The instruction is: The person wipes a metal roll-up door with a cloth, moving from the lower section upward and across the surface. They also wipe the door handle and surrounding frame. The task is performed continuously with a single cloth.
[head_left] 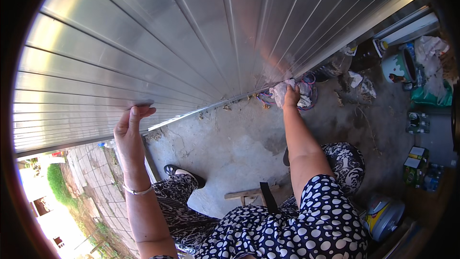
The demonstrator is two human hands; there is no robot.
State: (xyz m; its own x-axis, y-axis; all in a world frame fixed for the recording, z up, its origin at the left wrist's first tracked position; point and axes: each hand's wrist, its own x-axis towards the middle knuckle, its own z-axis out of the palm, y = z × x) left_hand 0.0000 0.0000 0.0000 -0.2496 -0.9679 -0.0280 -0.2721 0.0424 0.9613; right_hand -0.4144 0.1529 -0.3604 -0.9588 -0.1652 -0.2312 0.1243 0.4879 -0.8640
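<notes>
A tall ribbed metal door panel (191, 33) spans the view ahead of me. My right hand (291, 97) reaches out to the panel's lower edge. Its fingers are closed on a crumpled pale rag (279, 92), pressed against or very near the metal. Around the rag, a loose coil of blue and pink cord (306, 97) lies on the floor. My left hand (128, 125) is raised at the panel's left part, wearing a bracelet (137, 190) at the wrist. Its bent fingers seem to rest on the metal, thumb apart, holding nothing visible.
Below the panel stretches a concrete floor (215, 139) with dry leaves. A small wooden stool (249, 194) stands beneath me. On the right are a bucket (398, 67), green bag (431, 97), bottle packs (418, 122) and a paint pail (385, 220). Brick paving (98, 177) lies outside, left.
</notes>
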